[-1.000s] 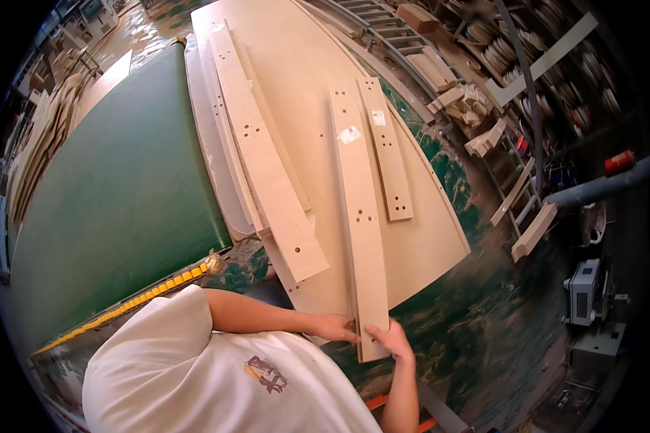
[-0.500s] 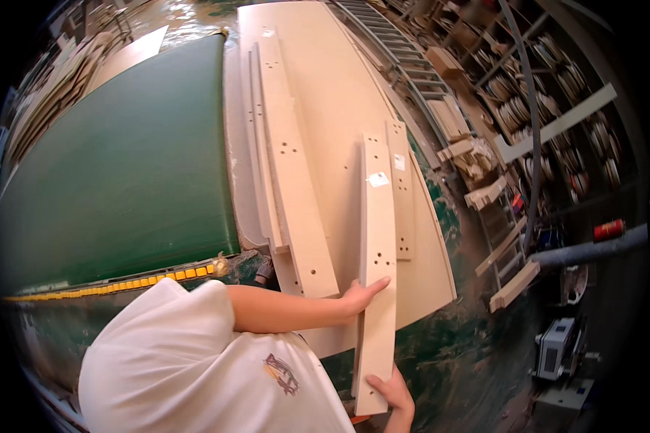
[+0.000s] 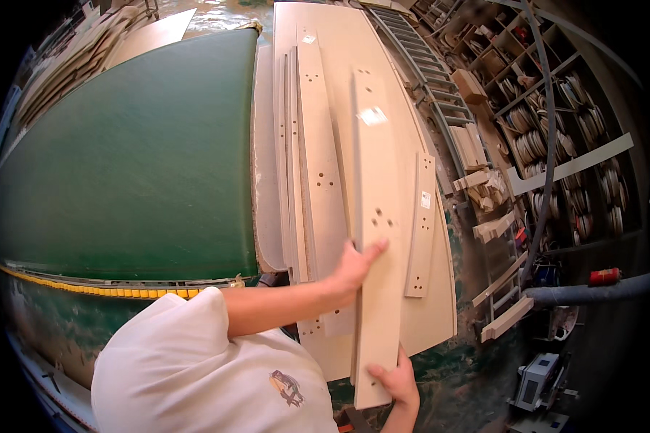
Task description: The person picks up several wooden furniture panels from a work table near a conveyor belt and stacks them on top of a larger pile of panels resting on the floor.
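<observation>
Both my hands hold a long pale wooden board [image 3: 379, 169] with drilled holes and a white label near its far end. My left hand [image 3: 355, 270] grips its left edge about midway, thumb on top. Closer to me, my right hand [image 3: 399, 377] wraps the right edge near the near end, thumb on top; the fingers beneath are hidden. The board is slightly blurred and lies over a large pale panel [image 3: 437, 317]. Left of it, a stack of similar drilled boards [image 3: 318, 137] rests on that panel. A shorter drilled board [image 3: 421, 231] with a label lies to the right.
A wide green belt [image 3: 130, 166] with a yellow segmented strip [image 3: 123, 290] takes up the left. A ladder-like metal frame [image 3: 426, 72] and shelves of coiled rolls [image 3: 531, 144] stand at the right. A grey hose [image 3: 592, 291] and a boxy grey machine [image 3: 538, 380] are lower right.
The held board has shifted left relative to the panel, its far end swinging toward the stack. More space now separates it from the shorter board. Both hands keep their hold, and the view has shifted.
</observation>
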Motion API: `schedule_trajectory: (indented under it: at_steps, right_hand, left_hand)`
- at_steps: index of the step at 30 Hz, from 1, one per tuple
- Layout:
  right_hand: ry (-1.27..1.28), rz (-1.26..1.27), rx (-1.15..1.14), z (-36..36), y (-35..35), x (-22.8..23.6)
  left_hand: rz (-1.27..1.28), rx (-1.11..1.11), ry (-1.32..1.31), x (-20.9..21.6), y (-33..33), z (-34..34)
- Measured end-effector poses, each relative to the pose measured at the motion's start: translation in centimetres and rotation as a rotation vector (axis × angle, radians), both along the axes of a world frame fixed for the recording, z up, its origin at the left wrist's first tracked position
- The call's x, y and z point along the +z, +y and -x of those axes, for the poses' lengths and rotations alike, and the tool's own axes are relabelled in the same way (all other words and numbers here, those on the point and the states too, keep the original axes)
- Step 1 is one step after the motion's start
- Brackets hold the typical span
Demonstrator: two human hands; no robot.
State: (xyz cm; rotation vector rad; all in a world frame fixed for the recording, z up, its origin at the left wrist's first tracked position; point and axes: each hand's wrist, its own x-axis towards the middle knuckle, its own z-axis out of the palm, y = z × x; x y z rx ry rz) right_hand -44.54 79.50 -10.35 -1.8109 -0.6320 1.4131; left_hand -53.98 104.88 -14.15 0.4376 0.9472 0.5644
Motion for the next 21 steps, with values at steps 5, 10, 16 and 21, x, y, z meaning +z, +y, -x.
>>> schedule_trajectory:
  at_steps: [5,10,16,21]
  right_hand:
    - [-0.001,-0.134,0.138,1.0,13.7,1.3]
    - [-0.092,-0.195,0.249,0.3,22.0,1.4]
    - [-1.081,-0.033,-0.024,-11.4,23.4,-14.1]
    - [-1.352,0.319,-0.067,-18.5,16.4,-22.3]
  left_hand:
    - [-0.061,0.237,-0.054,-0.5,11.2,1.9]
    - [-0.334,0.156,0.037,-3.0,19.4,3.6]
    - [-0.666,0.104,0.271,-8.4,22.6,4.5]
    - [-0.599,0.052,0.074,-7.7,22.4,3.8]
